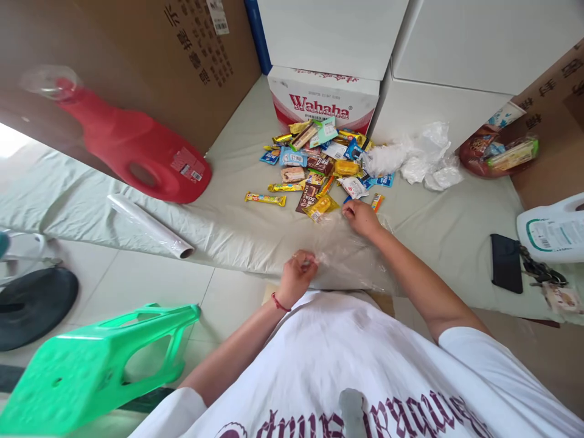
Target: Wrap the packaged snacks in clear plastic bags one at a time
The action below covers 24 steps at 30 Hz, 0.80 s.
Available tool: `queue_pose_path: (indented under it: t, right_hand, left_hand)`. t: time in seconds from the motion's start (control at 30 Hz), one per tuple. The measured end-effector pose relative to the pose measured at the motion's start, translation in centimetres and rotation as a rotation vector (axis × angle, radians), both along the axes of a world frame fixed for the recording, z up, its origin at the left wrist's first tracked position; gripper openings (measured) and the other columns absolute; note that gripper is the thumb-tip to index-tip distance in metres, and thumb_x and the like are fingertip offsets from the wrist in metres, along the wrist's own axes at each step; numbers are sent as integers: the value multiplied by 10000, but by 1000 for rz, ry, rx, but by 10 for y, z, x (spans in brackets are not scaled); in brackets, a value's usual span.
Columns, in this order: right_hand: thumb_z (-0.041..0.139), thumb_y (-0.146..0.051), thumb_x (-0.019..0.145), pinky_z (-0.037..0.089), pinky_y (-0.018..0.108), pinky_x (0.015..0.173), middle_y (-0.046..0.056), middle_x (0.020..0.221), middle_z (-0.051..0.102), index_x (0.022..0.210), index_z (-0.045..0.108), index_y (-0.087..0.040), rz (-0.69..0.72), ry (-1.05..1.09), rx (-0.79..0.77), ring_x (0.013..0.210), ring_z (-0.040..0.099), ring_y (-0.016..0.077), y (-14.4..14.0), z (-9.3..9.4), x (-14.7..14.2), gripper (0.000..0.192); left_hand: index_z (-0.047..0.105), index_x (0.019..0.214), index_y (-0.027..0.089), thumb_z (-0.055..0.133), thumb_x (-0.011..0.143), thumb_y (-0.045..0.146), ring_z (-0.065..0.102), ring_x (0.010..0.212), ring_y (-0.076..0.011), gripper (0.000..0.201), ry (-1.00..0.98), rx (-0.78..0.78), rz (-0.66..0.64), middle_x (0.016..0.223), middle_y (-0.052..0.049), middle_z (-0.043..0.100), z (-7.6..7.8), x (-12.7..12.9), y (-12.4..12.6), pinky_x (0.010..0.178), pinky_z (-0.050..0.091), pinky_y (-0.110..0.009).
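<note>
A thin sheet of clear plastic film point(349, 258) spreads between my two hands, low over the near edge of the cloth-covered surface; whether it is a bag or a flat sheet I cannot tell. My left hand point(297, 274), a red string at its wrist, is pinched shut on the film's left side. Farther forward, my right hand point(362, 217) is closed at its far edge, fingers curled down. Just beyond lies a heap of wrapped snacks point(322, 164) in yellow, blue and brown packets. A yellow packet point(320, 207) lies left of my right hand, and a yellow stick snack point(265, 199) lies apart.
Behind the snacks stands a Wahaha carton point(323, 100), with crumpled clear bags point(422, 158) to its right. A red jug point(141, 146) and white roll point(150, 225) lie left. A green stool point(100, 359) is on the floor. At right are a white bottle point(554, 228) and black pouch point(506, 263).
</note>
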State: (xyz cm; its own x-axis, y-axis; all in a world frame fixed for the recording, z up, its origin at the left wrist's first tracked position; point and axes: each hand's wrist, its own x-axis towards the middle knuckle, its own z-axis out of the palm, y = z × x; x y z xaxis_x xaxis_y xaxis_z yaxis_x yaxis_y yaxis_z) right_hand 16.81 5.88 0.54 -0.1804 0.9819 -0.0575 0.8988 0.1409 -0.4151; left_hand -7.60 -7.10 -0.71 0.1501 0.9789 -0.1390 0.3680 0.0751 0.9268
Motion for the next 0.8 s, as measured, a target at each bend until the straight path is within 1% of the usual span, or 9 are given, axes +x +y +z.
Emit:
queue_pose_path:
  t: [0.07, 0.13, 0.23, 0.3, 0.4, 0.5, 0.57, 0.67, 0.8]
  right_hand:
    - [505, -199, 956, 411, 280, 782, 85, 1073, 709, 1019, 714, -184, -71, 9, 22, 925, 611, 206, 5, -3, -1, 219]
    - [501, -208, 959, 400, 286, 757, 92, 1074, 707, 1019, 714, -186, -116, -26, 27, 906, 609, 212, 7, -5, -6, 223]
    - [470, -238, 988, 380, 294, 720, 110, 1097, 696, 1043, 711, -186, -150, -94, 46, 882, 604, 220, 9, -9, -16, 253]
    - [446, -260, 1008, 373, 296, 711, 118, 1118, 687, 1068, 704, -184, -164, -108, 79, 878, 601, 223, 10, -10, -22, 275]
    - [431, -272, 1014, 378, 294, 718, 118, 1134, 683, 1083, 692, -183, -188, -68, 139, 904, 601, 226, 13, -11, -25, 284]
    - [423, -256, 1000, 396, 295, 742, 110, 1107, 685, 1058, 691, -184, -232, -16, 173, 933, 597, 229, 17, -12, -24, 284]
    - [422, -248, 990, 404, 299, 755, 107, 1094, 684, 1052, 693, -183, -254, 1, 180, 938, 594, 231, 17, -12, -23, 285]
    - [413, -251, 995, 400, 301, 751, 119, 1112, 676, 1070, 695, -173, -255, -8, 184, 937, 592, 234, 15, -14, -21, 302]
    - [382, -275, 1031, 370, 294, 713, 132, 1161, 655, 1116, 690, -169, -266, -66, 174, 921, 589, 230, 11, -20, -23, 336]
  left_hand:
    - [621, 824, 198, 656, 843, 434, 652, 725, -178, 239, -91, -196, 14, 830, -56, 720, 5, -17, -11, 657, 516, -298]
    - [599, 788, 199, 691, 800, 464, 620, 614, -158, 280, -57, -322, 59, 730, -39, 725, 10, -35, -23, 576, 474, -266]
    - [574, 715, 199, 704, 765, 454, 516, 482, -124, 290, 78, -377, 125, 568, -7, 668, 16, -59, -35, 510, 380, -240]
    - [584, 716, 193, 681, 779, 464, 522, 505, -125, 294, 100, -345, 171, 552, -4, 641, 19, -68, -39, 539, 383, -242]
    - [666, 917, 170, 666, 784, 519, 553, 596, -127, 374, 38, -251, 241, 748, -25, 676, 20, -62, -35, 592, 426, -254]
    - [703, 1046, 164, 761, 665, 495, 528, 635, -125, 508, 48, -159, 223, 867, -28, 637, 14, -36, -20, 623, 447, -275]
    - [725, 923, 167, 794, 605, 437, 491, 624, -127, 423, 114, -143, 190, 763, 3, 580, 9, -17, -7, 618, 421, -276]
    - [664, 692, 177, 732, 664, 441, 381, 546, -105, 274, 113, -236, 160, 569, 52, 446, 3, -4, 4, 555, 314, -256]
    - [595, 621, 178, 713, 673, 482, 324, 512, -83, 330, -24, -381, 185, 527, 66, 408, 2, -25, -14, 522, 242, -248]
